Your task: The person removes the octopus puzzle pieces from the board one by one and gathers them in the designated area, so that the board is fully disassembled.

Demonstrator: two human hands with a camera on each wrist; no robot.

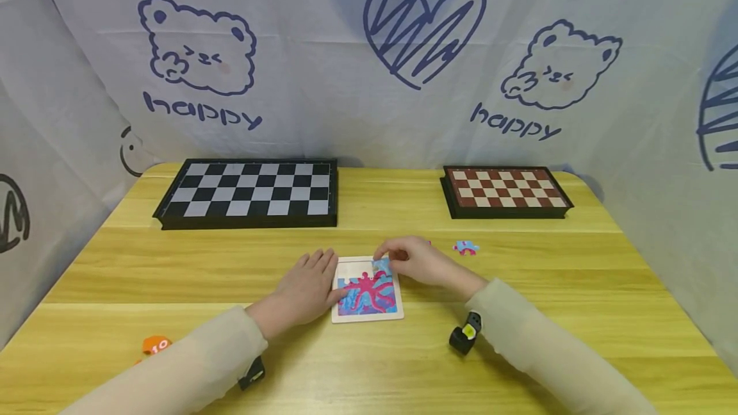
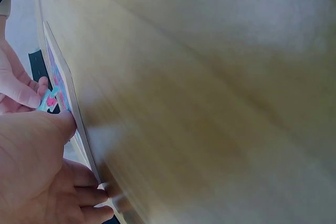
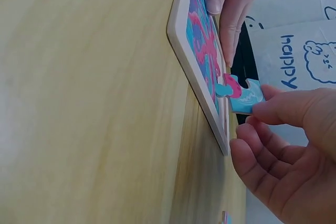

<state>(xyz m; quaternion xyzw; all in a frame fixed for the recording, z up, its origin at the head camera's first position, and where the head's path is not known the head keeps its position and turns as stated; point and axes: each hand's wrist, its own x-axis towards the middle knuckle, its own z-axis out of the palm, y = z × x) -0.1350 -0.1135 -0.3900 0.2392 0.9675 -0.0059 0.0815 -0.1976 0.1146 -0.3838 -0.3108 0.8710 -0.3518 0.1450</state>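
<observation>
Pinched in right hand (image 1: pixel 416 260) — blue-and-pink piece (image 3: pixel 248 98), at octopus puzzle (image 1: pixel 368 301); touched by left hand (image 1: pixel 303 292), fingers extended — its left edge.

The left forearm (image 1: pixel 184 360) and right forearm (image 1: pixel 553 338), both in pale sleeves, reach forward and angle inward, wrists bare beyond the cuffs. The left hand (image 1: pixel 305 290) lies palm down, its fingers extended forward and close together, the thumb spread toward the right hand (image 1: pixel 418 261). That hand is bent inward, back upward; thumb and index finger pinch at the tips, while the other fingers curl loosely beside them.
</observation>
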